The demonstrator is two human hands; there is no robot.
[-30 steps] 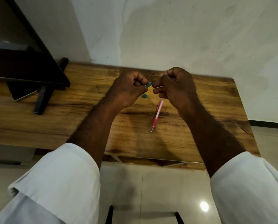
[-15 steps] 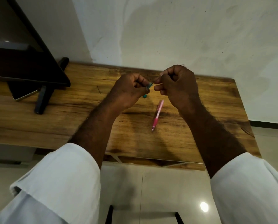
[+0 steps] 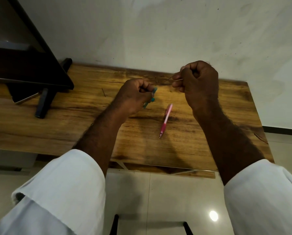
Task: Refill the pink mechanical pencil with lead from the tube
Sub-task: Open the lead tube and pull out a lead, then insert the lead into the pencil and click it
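The pink mechanical pencil (image 3: 165,120) lies on the wooden table (image 3: 74,126), tip toward me, between my two forearms. My left hand (image 3: 133,97) is closed around the teal lead tube (image 3: 154,90), whose end sticks out past the thumb. A small teal cap (image 3: 152,99) shows just below that hand. My right hand (image 3: 196,85) is raised to the right of the tube, pinching thin dark lead sticks (image 3: 171,79) between thumb and forefinger.
A dark monitor (image 3: 23,65) on a black stand (image 3: 43,104) occupies the table's left side. A single loose lead (image 3: 103,92) lies left of my left hand. The wall runs along the table's far edge. A black stool frame (image 3: 150,224) stands below.
My hands have parted: the right one moved up and to the right, drawing the lead out of the tube. The left hand dropped slightly with the tube.
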